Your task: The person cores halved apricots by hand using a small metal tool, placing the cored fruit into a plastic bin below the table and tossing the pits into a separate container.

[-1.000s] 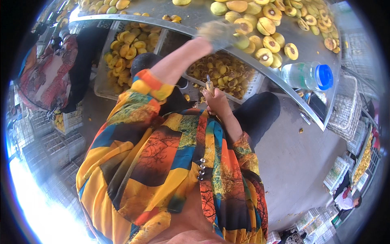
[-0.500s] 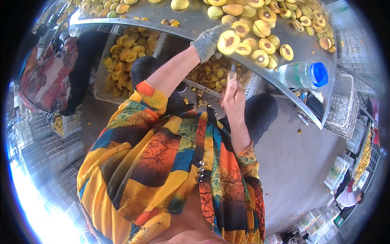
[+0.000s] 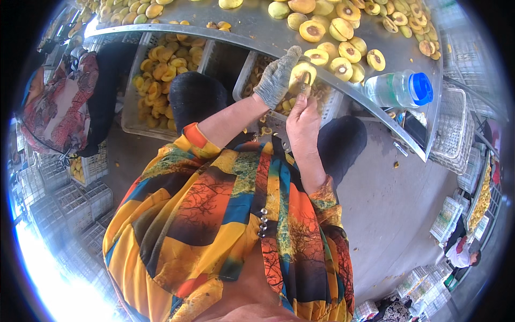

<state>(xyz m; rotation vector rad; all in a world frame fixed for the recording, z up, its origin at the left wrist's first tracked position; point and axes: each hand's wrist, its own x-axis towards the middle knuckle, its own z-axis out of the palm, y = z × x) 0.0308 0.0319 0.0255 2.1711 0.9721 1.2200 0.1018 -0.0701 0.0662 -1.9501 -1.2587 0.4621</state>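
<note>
My left hand (image 3: 274, 81), in a grey knitted glove, grips a yellow peach half (image 3: 298, 73) just off the near edge of the metal table. Its cut face is turned up toward me. The bare right hand (image 3: 303, 122) is closed round a small pitting knife (image 3: 305, 89) with a curved metal end. That metal end rests against the middle of the cut face, over the stone area. Beyond my hands, several cut peach halves (image 3: 340, 68) lie on the table, many with brown stones showing. Below the hands, part of a crate of peach pieces (image 3: 285, 104) shows.
A clear plastic jar with a blue lid (image 3: 399, 89) lies on its side near the metal table's (image 3: 252, 26) right end. White crates, one with yellow pieces (image 3: 156, 91), stand under the table. Another person in a patterned top (image 3: 64, 104) is at the left.
The peach half has come nearer to me, off the fruit pile. My right hand has raised the pitting knife, and its metal end now meets the cut face.
</note>
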